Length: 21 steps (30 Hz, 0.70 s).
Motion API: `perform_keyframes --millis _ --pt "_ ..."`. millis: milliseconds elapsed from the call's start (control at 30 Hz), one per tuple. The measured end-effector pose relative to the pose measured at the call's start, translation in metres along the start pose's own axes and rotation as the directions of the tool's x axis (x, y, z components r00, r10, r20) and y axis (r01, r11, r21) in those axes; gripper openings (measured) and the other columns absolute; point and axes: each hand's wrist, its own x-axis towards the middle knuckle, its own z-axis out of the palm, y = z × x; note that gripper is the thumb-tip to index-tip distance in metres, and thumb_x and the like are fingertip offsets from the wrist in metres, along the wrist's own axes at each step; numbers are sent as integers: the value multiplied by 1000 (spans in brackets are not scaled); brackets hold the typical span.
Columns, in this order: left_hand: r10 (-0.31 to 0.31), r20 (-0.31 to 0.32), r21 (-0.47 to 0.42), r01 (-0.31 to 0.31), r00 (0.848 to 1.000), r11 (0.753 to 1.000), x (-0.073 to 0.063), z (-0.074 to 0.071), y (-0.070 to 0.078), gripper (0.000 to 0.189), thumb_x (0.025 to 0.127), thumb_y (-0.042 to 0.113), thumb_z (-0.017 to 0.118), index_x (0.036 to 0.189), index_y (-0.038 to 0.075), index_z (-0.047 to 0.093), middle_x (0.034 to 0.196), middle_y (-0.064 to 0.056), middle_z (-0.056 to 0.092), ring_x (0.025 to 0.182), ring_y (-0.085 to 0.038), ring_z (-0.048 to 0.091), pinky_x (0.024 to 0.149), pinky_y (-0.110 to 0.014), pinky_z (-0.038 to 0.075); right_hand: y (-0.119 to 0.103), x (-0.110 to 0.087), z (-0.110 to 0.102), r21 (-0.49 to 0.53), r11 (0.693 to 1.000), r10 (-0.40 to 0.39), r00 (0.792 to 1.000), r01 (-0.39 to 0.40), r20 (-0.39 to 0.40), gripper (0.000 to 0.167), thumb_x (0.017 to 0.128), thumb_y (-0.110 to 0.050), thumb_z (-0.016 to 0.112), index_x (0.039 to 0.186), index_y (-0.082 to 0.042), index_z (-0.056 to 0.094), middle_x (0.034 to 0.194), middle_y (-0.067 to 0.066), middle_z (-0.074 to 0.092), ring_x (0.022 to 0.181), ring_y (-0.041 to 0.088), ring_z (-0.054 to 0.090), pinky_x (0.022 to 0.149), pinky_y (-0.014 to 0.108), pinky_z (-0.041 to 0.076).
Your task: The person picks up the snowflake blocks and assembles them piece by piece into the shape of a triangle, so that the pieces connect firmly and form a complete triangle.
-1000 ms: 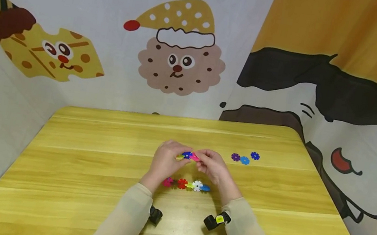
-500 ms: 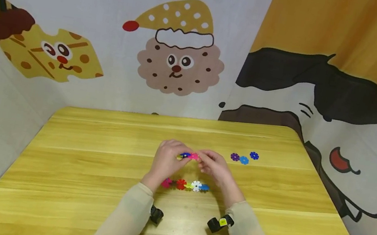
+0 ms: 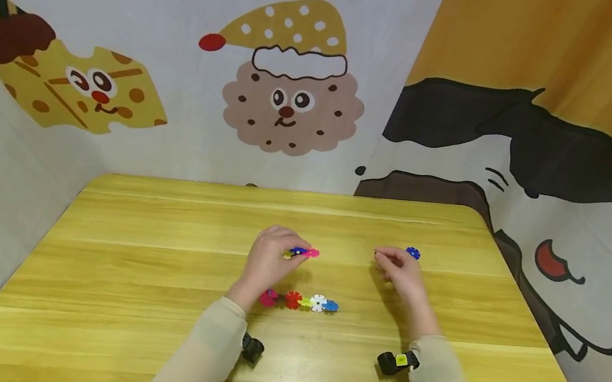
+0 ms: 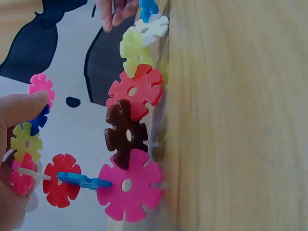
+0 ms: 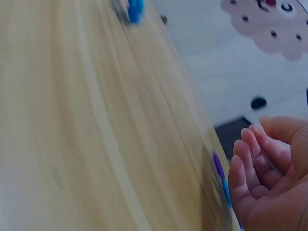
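Withdrew right hand (image 3: 405, 279) from chain (image 3: 292, 300) since half a second ago; found now to its right, over loose purple disc (image 5: 218, 164) and light blue disc (image 5: 226, 189), just beside dark blue disc (image 3: 413, 253). Noted chain as notched, flower-shaped discs slotted edge to edge at differing angles. Read colours from raised end: pink, dark blue, yellow, pink, white, red, blue, pink, brown, red, yellow, white, blue. Seen partly as a row along wooden table (image 3: 182, 251), partly lifted and curving up into left hand (image 3: 273, 256). Gripped there between thumb and fingers, next to pink end disc (image 4: 40, 85). Logged right hand as released: fingers loosely curved, pointing toward chain, thumb tip close to index fingertip.
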Motion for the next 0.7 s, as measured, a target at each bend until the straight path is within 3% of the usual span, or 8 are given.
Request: perform_keyframes --millis 167,300,433,567,700 --pt "-2 6 2 2 1000 1000 0 -1 0 14 80 15 84 94 15 79 93 3 73 94 -17 62 90 -38 48 10 -1 -26 -35 999 -17 998 15 -63 37 98 -13 63 124 13 58 104 17 64 82 18 62 68 25 55" --pt "4 8 8 -4 1000 1000 0 -1 -1 15 80 14 84 94 15 79 93 4 73 93 -17 62 90 -38 49 16 0 -41 -130 991 -10 994 -5 -113 38 98 -16 63 126 9 59 112 20 62 89 15 60 72 21 53" --pt "6 6 7 -6 1000 1000 0 -1 -1 14 80 14 84 93 15 79 92 4 73 92 -17 62 89 -38 49 20 4 -52 -264 964 -27 991 -9 -133 36 98 -17 64 125 6 61 118 25 61 101 26 59 74 20 49" --pt "5 16 13 -5 1000 1000 0 -2 0 14 80 14 84 93 15 79 92 4 73 92 -16 62 89 -37 49 24 9 -61 -372 928 -69 988 13 -139 35 97 -16 64 124 7 61 121 27 61 107 40 59 75 27 50" --pt "3 30 21 -3 1000 1000 0 -4 0 14 81 14 84 94 16 79 92 5 73 91 -15 62 88 -36 50 28 14 -67 -418 908 -98 986 34 -132 35 96 -12 65 125 8 61 124 30 58 109 44 58 83 43 52"
